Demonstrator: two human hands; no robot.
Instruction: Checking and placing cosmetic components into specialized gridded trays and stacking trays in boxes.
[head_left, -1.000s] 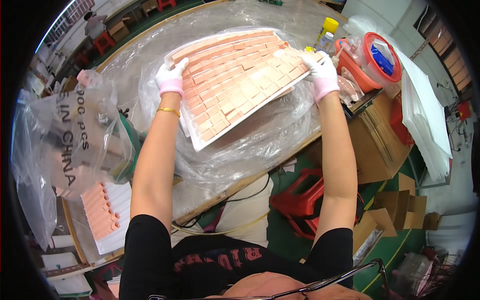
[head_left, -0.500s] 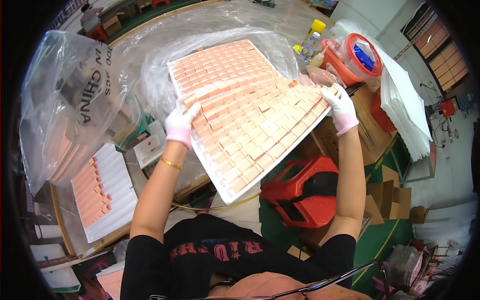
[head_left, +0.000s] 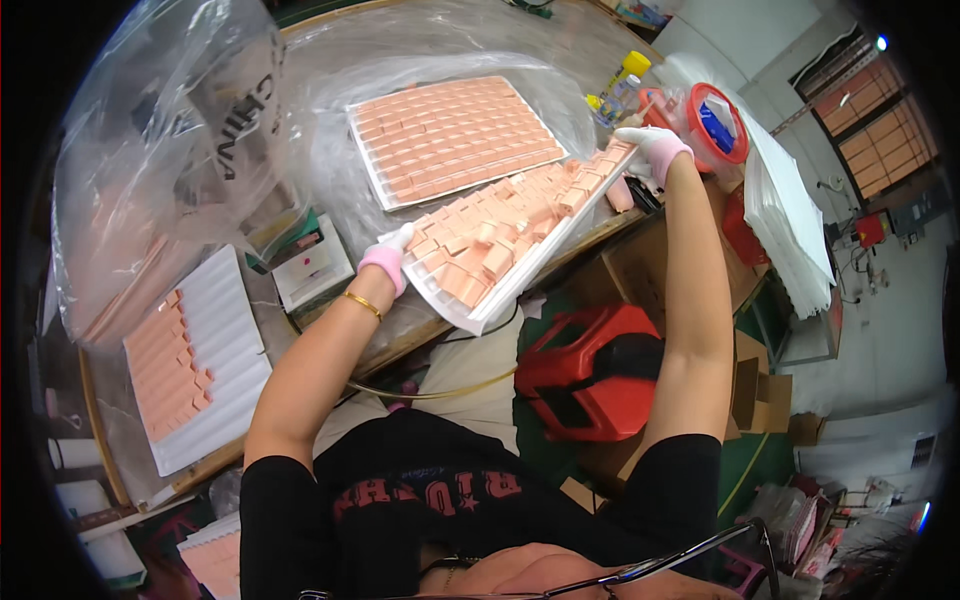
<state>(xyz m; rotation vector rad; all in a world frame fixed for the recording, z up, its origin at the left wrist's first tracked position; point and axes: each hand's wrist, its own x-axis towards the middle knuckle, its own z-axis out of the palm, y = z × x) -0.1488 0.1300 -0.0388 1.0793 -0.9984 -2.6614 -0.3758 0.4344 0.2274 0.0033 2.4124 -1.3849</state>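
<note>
In both hands I hold a white tray [head_left: 474,318] of small peach-coloured pieces [head_left: 500,225], tilted over the table. Its pieces lie loose and jumbled, some heaped toward the near rim. At the tray's left end my left hand [head_left: 388,256], in a white glove with a pink cuff, is closed on the edge. My right hand [head_left: 655,150], gloved the same way, grips the far right corner. Behind it, a second white tray [head_left: 371,170] lies flat, with peach pieces in neat rows. The fingers under the held tray are partly hidden.
Clear plastic sheeting [head_left: 335,140] lies beneath the second tray. On the left are a part-filled white tray [head_left: 228,325] and a large clear bag [head_left: 170,130]. A red bucket [head_left: 735,150] and a white sheet stack [head_left: 785,220] stand right. Below is a red stool [head_left: 570,390].
The held tray has tipped more steeply, and its pieces have shifted from rows into a jumble. My right hand has moved up and left. The tray behind shows more fully.
</note>
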